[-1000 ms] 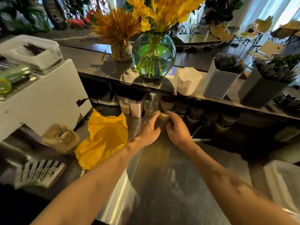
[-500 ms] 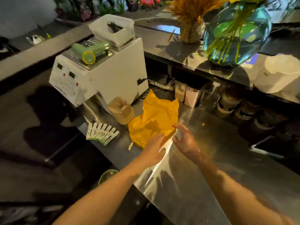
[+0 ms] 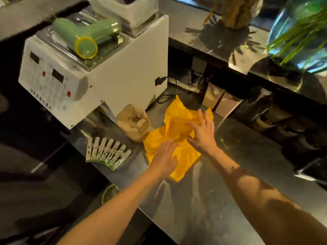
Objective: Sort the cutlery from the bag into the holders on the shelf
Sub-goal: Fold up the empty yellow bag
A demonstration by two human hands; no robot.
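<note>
Step, I'd judge: getting into the yellow bag (image 3: 177,119) for cutlery. Bag lies crumpled near the worktop (image 3: 212,200) left edge, just beside a brown paper bag (image 3: 134,124). L hand (image 3: 163,158) flat, fingers straight, on bag's near part. R hand (image 3: 202,137) spread wide on its middle. Neither grips anything. No cutlery visible. Next: find the mouth, pinch one piece w/o dragging bag. Holders too dark to make out.

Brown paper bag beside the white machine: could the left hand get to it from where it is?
Probably yes. The left hand is open over the yellow bag, right next to the brown paper bag, with nothing between them. The white machine stands behind it, out of the way.
</note>
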